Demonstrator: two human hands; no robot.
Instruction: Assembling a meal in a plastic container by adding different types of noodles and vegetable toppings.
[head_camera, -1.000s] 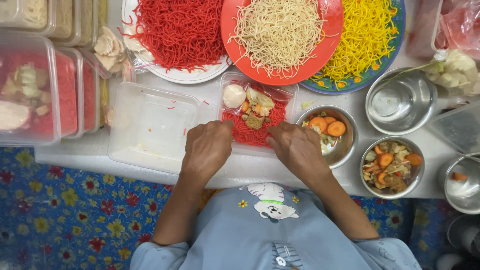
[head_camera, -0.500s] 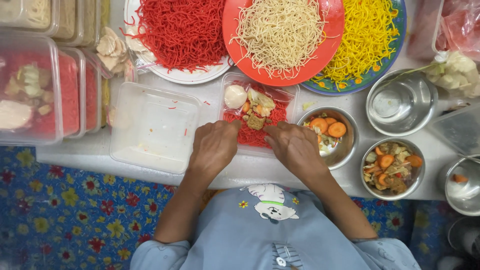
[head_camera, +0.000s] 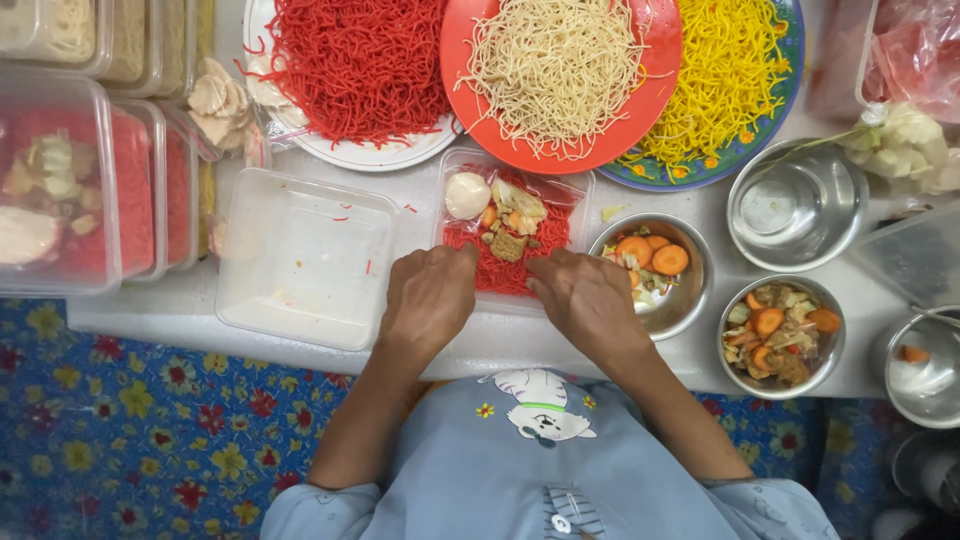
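Both hands, left (head_camera: 430, 297) and right (head_camera: 585, 298), curl over the near rim of the clear noodle box (head_camera: 510, 235), fingers tucked into red noodles, barely shifted from a second ago. Beside the box, the carrot bowl (head_camera: 652, 272) sits untouched.

A single head-worn camera looks almost straight down from just above the person's own chest, close to the work. The pale white surface (head_camera: 700, 205) fills the upper frame, its far side at the top edge, with blue flowered floor (head_camera: 130, 440) below.
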